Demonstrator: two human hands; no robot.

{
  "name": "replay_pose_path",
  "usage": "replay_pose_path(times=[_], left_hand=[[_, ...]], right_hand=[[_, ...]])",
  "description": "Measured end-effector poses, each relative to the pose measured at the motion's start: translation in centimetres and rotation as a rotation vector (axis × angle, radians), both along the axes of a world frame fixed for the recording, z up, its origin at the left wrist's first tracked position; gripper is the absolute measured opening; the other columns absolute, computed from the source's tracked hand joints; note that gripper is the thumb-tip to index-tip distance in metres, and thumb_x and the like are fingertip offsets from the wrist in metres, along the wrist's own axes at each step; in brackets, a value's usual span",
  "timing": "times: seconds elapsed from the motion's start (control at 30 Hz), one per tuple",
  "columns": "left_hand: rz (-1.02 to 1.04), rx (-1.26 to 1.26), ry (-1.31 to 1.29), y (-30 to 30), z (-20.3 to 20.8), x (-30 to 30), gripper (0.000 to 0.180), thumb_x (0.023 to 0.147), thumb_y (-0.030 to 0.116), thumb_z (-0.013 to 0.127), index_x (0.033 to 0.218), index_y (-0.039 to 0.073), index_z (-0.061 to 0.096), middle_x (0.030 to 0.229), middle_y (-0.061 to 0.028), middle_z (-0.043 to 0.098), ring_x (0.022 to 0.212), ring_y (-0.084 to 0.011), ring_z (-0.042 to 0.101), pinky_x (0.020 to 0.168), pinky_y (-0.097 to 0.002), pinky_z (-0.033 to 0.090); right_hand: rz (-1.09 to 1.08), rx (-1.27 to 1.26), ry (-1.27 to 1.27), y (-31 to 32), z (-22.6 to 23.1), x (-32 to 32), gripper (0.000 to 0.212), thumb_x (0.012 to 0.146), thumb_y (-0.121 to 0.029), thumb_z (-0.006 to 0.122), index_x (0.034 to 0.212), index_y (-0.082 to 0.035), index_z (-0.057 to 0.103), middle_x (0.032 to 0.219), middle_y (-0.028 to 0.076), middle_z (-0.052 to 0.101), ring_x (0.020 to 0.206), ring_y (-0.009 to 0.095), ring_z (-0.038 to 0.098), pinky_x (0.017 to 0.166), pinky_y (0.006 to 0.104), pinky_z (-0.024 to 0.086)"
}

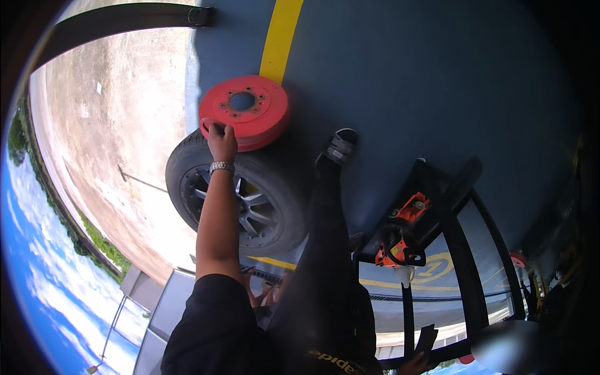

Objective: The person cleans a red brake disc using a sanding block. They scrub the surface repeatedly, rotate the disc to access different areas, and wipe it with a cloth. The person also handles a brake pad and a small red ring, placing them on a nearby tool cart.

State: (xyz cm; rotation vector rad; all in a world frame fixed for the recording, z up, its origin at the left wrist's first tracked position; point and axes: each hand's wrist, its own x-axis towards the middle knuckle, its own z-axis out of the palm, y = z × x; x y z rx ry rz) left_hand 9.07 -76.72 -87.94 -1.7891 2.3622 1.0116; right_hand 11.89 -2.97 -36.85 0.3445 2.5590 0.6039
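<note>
A red brake drum rests with its flat bolt-hole face up, on or against a black tyre with a spoked alloy wheel. My left hand is at the drum's near left edge, with a metal watch on the wrist. Its fingers are curled and pinched together at the rim. Whatever lies between them, if anything, is too small to make out. Low on the right, a hand that appears to be my right touches a dark bar, partly cut off by the frame, its fingers unclear.
A sandalled foot stands on the blue floor right of the drum. Orange-and-black equipment sits by a black metal frame to the right. Another person's hands show beyond my left arm. A dark curved lift arm crosses the upper left.
</note>
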Motion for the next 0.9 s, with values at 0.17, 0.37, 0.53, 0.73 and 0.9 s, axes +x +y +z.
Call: replay_pose_path(times=[0.17, 0.37, 0.53, 0.73, 0.9], left_hand=[[-0.758, -0.04, -0.465, -3.5, -0.1, -6.8, 0.035, 0.094, 0.031, 0.058, 0.116, 0.003, 0.064, 0.12, -0.0226, 0.067, 0.117, -0.0413, 0.061, 0.1, -0.0483, 0.047], [-0.778, 0.258, -0.894, -2.7, -4.3, -9.3, 0.055, 0.098, 0.043, 0.041, 0.134, 0.008, 0.063, 0.144, -0.0217, 0.056, 0.137, -0.0401, 0.049, 0.121, -0.0516, 0.024], [-0.812, 0.299, -1.008, -4.5, -5.7, -8.1, 0.076, 0.099, 0.064, 0.03, 0.139, 0.006, 0.06, 0.142, -0.0245, 0.056, 0.136, -0.0423, 0.05, 0.116, -0.0495, 0.034], [-1.022, 0.365, -0.786, 3.1, 0.9, -8.0, 0.078, 0.104, 0.061, 0.025, 0.13, 0.0, 0.064, 0.125, -0.0282, 0.065, 0.118, -0.0489, 0.06, 0.099, -0.057, 0.046], [-0.856, 0.648, -0.342, 11.6, 15.5, -8.4, 0.072, 0.106, 0.055, 0.034, 0.141, -0.006, 0.052, 0.131, -0.0254, 0.064, 0.12, -0.0387, 0.062, 0.102, -0.0419, 0.047]], right_hand=[[0.088, 0.0, -0.205, 5.1, 0.8, 0.1, 0.047, 0.103, -0.036, 0.054, 0.114, 0.007, 0.068, 0.12, 0.036, 0.061, 0.12, 0.06, 0.048, 0.116, 0.0687, 0.017], [-0.105, 0.049, -0.29, 5.3, 2.6, 3.3, 0.041, 0.103, -0.033, 0.056, 0.129, -0.002, 0.064, 0.136, 0.033, 0.049, 0.131, 0.054, 0.041, 0.118, 0.0666, 0.014], [-0.134, -0.105, -0.032, 1.3, -0.3, 1.6, 0.038, 0.103, -0.03, 0.051, 0.118, 0.002, 0.065, 0.122, 0.037, 0.053, 0.12, 0.054, 0.047, 0.11, 0.0605, 0.029], [0.071, -0.216, 0.176, -3.8, -2.7, -2.0, 0.014, 0.082, -0.022, 0.075, 0.085, -0.008, 0.073, 0.138, 0.034, 0.044, 0.127, 0.052, 0.045, 0.108, 0.0601, 0.034], [0.138, -0.428, 0.228, -3.6, -3.0, -2.8, 0.017, 0.081, -0.023, 0.076, 0.086, -0.007, 0.074, 0.141, 0.029, 0.047, 0.135, 0.045, 0.044, 0.116, 0.0654, 0.025]])
